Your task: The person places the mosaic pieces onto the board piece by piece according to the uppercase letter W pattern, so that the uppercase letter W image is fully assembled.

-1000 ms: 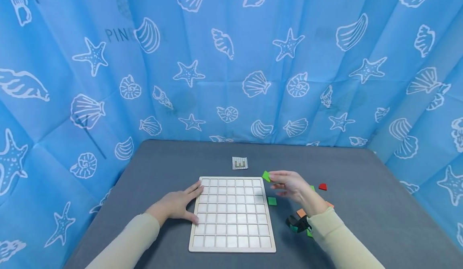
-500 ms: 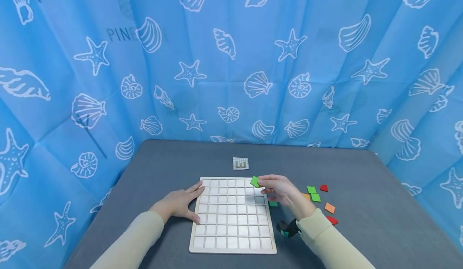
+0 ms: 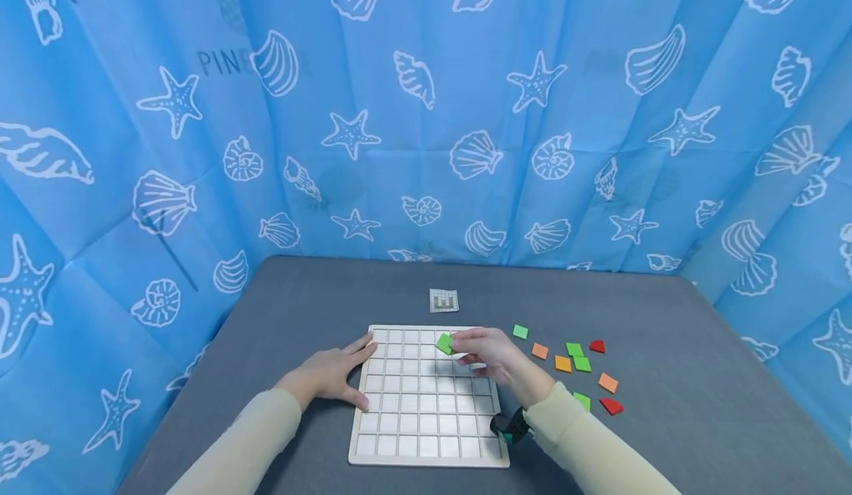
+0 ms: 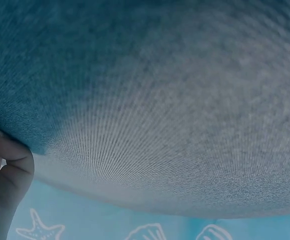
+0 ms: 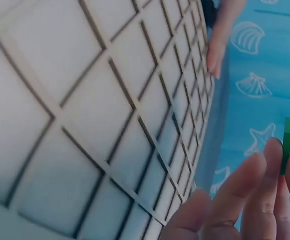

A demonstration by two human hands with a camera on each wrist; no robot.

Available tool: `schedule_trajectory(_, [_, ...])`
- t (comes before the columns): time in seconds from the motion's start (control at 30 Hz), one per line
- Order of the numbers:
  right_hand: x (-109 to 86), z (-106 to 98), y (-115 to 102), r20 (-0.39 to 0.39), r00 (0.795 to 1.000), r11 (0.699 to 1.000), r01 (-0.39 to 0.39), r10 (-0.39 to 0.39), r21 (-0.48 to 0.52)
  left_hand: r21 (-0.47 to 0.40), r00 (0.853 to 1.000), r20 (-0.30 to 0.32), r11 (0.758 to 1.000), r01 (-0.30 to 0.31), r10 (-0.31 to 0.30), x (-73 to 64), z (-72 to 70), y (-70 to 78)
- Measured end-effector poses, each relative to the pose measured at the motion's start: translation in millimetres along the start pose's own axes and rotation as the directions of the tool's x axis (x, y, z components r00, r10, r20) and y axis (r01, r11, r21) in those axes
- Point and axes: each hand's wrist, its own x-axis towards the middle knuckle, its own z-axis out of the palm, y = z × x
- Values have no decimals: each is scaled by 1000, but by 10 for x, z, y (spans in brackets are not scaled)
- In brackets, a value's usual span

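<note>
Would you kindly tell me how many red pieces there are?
2, both right of the board: farther red piece, nearer red piece; the right sleeve may hide others.

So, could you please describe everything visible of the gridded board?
The gridded board is pale and flat, apparently wooden, with a light rim and thin dividers forming seven rows of seven whitish cells, the visible ones bare. It lies on the grey table. The left hand touches its left edge, while the right hand holds a green tile above its far part.
</note>
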Motion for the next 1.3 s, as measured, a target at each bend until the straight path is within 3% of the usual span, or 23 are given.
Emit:
schedule_trajectory(0.47, [-24,384,214,-33,999,998,34,-36,-61,3,1000,9,1000,6,-6,8,20,-7])
schedule_trajectory(0.6, [-6,446,236,-2,998,996,57,-57,-75,-3,1000,11,1000,9,-9,1,11,0])
schedule_trajectory(1.3, [173,783,107,28,997,980,76,-72,-183,12,1000,5,1000,0,0,26,23,-38])
